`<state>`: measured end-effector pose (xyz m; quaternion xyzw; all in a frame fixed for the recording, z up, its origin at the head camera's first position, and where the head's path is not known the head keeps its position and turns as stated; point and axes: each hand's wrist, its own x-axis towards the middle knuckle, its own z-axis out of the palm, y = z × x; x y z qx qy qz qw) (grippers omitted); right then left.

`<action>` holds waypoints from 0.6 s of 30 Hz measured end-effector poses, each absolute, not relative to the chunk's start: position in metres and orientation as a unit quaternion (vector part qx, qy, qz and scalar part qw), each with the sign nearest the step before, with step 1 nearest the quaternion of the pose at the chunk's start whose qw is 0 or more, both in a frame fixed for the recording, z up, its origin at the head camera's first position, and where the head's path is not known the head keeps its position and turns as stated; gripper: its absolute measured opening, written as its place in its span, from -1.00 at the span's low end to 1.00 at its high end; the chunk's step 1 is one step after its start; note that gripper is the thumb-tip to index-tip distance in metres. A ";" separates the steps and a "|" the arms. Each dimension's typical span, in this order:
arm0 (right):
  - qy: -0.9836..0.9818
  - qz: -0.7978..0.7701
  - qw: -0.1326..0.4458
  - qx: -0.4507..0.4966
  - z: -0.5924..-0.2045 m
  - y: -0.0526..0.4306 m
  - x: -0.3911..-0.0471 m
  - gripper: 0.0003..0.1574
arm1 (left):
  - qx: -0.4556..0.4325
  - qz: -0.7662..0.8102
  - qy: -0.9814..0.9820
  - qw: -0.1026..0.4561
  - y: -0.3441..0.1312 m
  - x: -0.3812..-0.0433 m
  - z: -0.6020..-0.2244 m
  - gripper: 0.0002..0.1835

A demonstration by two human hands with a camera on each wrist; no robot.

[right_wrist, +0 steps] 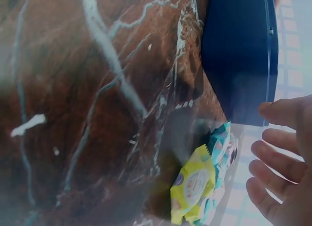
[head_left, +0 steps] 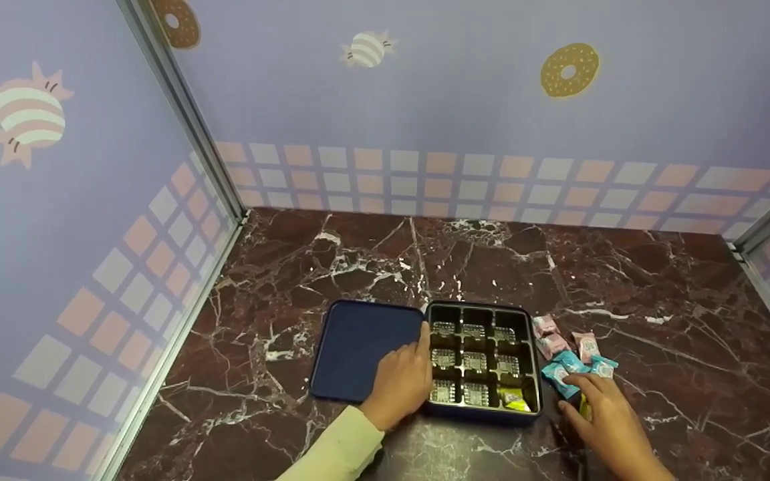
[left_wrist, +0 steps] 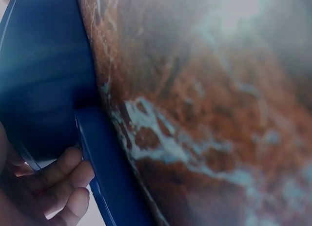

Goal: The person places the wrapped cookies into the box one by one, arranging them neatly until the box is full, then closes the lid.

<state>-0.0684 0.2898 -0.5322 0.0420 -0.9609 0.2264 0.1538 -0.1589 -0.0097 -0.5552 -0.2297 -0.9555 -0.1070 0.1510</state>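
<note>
A navy tin (head_left: 485, 416) holds a black insert with several square compartments. One yellow wrapped candy (head_left: 513, 399) lies in its front right compartment. The matching lid (head_left: 365, 347) lies against the tin's left side. My left hand (head_left: 402, 381) rests where lid and tin meet, index finger straight along the tin's left rim. In the left wrist view, its other fingers are loosely bent by the lid's edge. Right of the tin, my right hand (head_left: 602, 411) is spread over blue wrapped candies (head_left: 562, 379), thumb and fingers apart. Another yellow candy (right_wrist: 195, 184) lies below it.
Several pink wrapped candies (head_left: 586, 346) lie beside the tin's right wall, behind the blue ones. The dark red marble-pattern tabletop (head_left: 278, 280) is bounded by a lilac back panel (head_left: 465, 113) and side panels with metal edge strips.
</note>
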 end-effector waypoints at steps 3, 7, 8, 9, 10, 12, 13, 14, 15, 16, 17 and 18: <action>-0.965 0.218 0.143 0.040 -0.534 0.294 -0.067 -0.55 | -0.228 -0.107 -0.957 0.146 -0.010 -0.159 -0.555 -0.38; -0.968 0.211 0.127 0.039 -0.536 0.301 -0.064 -0.46 | -0.228 -0.107 -0.957 0.147 -0.009 -0.159 -0.556 -0.39; -0.969 0.212 0.123 0.038 -0.537 0.303 -0.063 -0.43 | -0.228 -0.107 -0.956 0.149 -0.009 -0.159 -0.556 -0.39; -0.969 0.211 0.120 0.037 -0.538 0.304 -0.062 -0.41 | -0.229 -0.107 -0.956 0.150 -0.009 -0.159 -0.556 -0.39; -0.970 0.210 0.117 0.036 -0.538 0.306 -0.062 -0.39 | -0.229 -0.107 -0.956 0.151 -0.009 -0.159 -0.556 -0.39; -0.972 0.207 0.110 0.038 -0.539 0.308 -0.062 -0.35 | -0.230 -0.107 -0.955 0.151 -0.009 -0.159 -0.556 -0.39; -0.973 0.203 0.106 0.039 -0.540 0.309 -0.061 -0.33 | -0.231 -0.106 -0.955 0.151 -0.009 -0.160 -0.556 -0.39; -0.974 0.201 0.101 0.040 -0.540 0.310 -0.061 -0.32 | -0.231 -0.105 -0.955 0.151 -0.009 -0.160 -0.556 -0.40; -0.975 0.197 0.097 0.042 -0.540 0.311 -0.061 -0.30 | -0.232 -0.104 -0.956 0.150 -0.009 -0.160 -0.555 -0.40; -0.976 0.194 0.093 0.043 -0.540 0.311 -0.061 -0.28 | -0.232 -0.103 -0.956 0.150 -0.009 -0.160 -0.555 -0.40; -0.977 0.192 0.087 0.044 -0.541 0.312 -0.062 -0.27 | -0.232 -0.102 -0.955 0.151 -0.009 -0.160 -0.555 -0.40; -0.978 0.189 0.081 0.044 -0.541 0.314 -0.062 -0.26 | -0.233 -0.101 -0.955 0.152 -0.009 -0.160 -0.555 -0.40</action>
